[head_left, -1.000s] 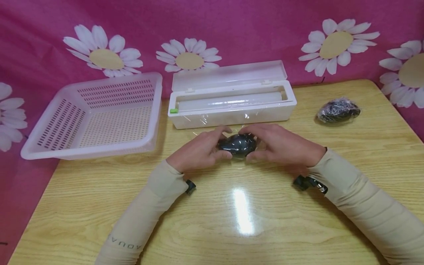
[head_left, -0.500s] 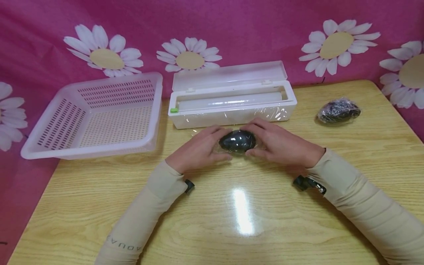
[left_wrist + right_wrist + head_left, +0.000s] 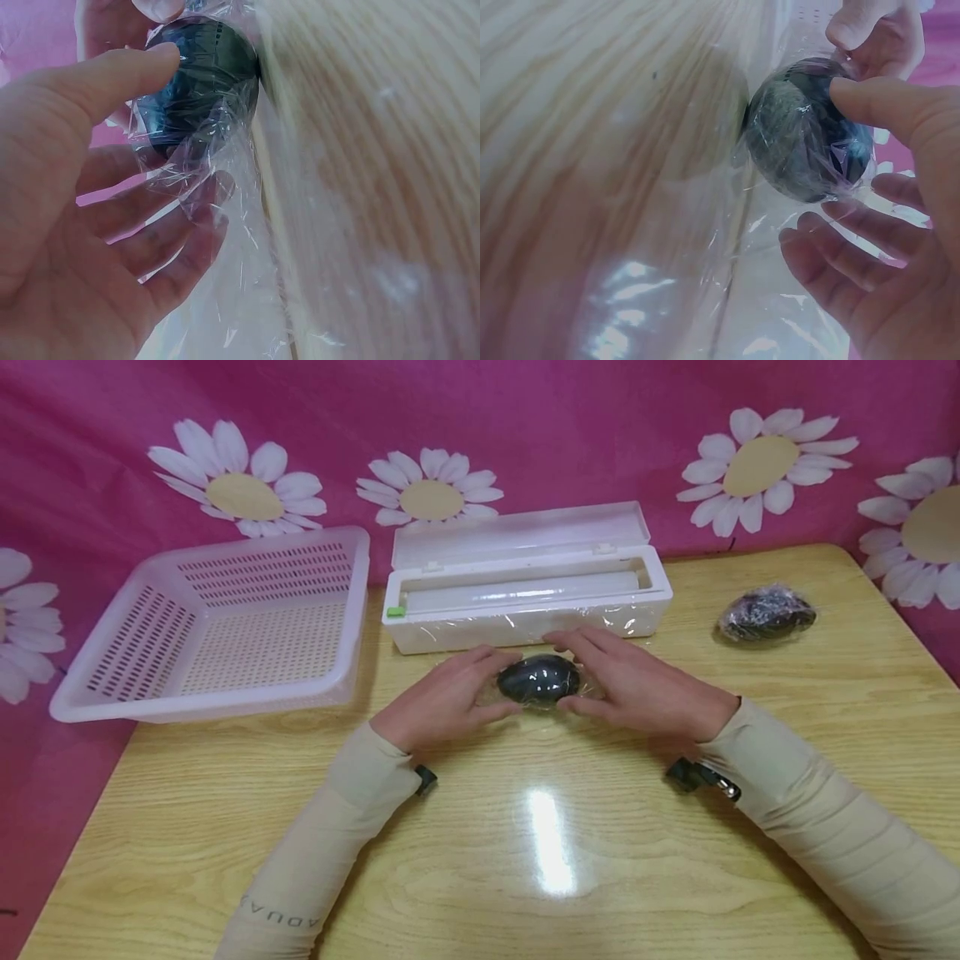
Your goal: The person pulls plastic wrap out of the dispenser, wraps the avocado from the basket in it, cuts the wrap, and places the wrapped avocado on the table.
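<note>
A dark, glossy egg-shaped object [image 3: 538,680] lies in clear cling film [image 3: 225,285] on the table, in front of the white film box. My left hand [image 3: 448,699] is at its left end, thumb and fingers apart on either side. In the left wrist view, the thumb overlaps the object and the fingers lie against the film. At the other end, my right hand [image 3: 630,683] has its thumb near the object and its forefinger reaching toward the box. The right wrist view shows that hand's fingers [image 3: 832,259] spread loosely beside the crinkled film.
Behind the hands stands the open film box [image 3: 525,625], with a film roll [image 3: 517,592] inside and a green slider [image 3: 395,612] at its left. A white slotted basket [image 3: 217,702] sits at left. Another dark film-wrapped object [image 3: 767,612] rests at right on the wooden table [image 3: 480,860].
The dark object has turned over and shifted slightly toward the box, showing a smoother face. Both hands have loosened around it, and the right forefinger has moved toward the box.
</note>
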Tool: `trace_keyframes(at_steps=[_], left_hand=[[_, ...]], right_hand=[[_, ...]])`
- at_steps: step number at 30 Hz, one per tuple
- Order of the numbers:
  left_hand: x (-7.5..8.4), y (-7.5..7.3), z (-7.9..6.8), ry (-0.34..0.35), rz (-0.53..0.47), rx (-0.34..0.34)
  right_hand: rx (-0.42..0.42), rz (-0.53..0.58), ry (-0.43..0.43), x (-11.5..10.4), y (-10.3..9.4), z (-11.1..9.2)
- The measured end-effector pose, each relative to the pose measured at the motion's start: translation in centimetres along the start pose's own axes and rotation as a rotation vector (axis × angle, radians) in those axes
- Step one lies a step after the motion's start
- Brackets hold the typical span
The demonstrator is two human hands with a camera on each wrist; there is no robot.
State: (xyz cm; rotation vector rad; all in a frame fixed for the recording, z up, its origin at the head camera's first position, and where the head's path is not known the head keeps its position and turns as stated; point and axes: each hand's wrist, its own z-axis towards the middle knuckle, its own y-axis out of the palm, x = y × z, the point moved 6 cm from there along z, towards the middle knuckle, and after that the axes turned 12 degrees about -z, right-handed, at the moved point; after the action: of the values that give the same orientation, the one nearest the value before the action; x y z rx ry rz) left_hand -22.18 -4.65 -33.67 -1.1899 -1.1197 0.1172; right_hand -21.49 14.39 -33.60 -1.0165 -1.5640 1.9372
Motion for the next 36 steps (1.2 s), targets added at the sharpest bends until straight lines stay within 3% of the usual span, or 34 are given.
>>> trace_keyframes(at_steps=[11, 16, 20, 25, 29, 36], left_hand=[[-0.1, -0.7, -0.7, -0.026, -0.028, 0.035], [-0.6, -1.3, -1.5, -0.051, -0.079, 0.099], [-1.3, -1.7, -2.4, -0.104, -0.104, 0.146], [-2.2, -2.0, -3.5, -0.162, -0.035, 0.198], [-2.5, -2.2, -4.0, -0.164, 0.015, 0.231], [-2.8, -2.9, -5.0, -0.225, -0.013, 0.333]], right_hand=[[0.013, -0.025, -0.017, -0.7, -0.4, -0.3], [0.056, -0.048, -0.049, -0.9, -0.7, -0.3], [0.031, -0.028, -0.021, -0.8, -1.2, -0.4], [0.018, -0.012, 0.000, -0.9, -1.6, -0.4], [0.038, -0.017, 0.001, -0.8, -1.8, -0.4], [0.066, -0.038, 0.009, -0.1, -2.2, -0.4]])
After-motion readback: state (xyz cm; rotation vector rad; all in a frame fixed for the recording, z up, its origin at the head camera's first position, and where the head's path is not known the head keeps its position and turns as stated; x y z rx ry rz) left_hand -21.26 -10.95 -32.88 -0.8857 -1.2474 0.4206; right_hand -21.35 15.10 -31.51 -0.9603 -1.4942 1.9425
